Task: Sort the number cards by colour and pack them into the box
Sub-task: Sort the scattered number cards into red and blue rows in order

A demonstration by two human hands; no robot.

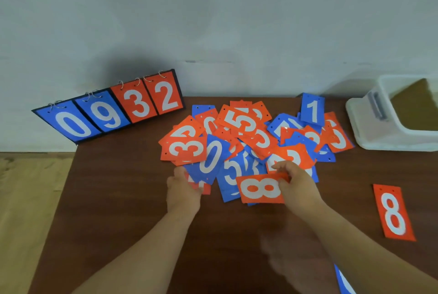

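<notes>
A loose heap of red and blue number cards lies in the middle of the brown table. My right hand pinches the right end of a red 8 card at the heap's near edge. My left hand grips cards at the heap's near left corner, beside a blue 0 card. Another red 8 card lies alone at the right. A white plastic box stands open at the far right.
A flip scoreboard showing 0 9 3 2 leans on the wall at the table's far left corner. A blue card pokes in at the bottom edge. The table's left edge drops to a wooden floor.
</notes>
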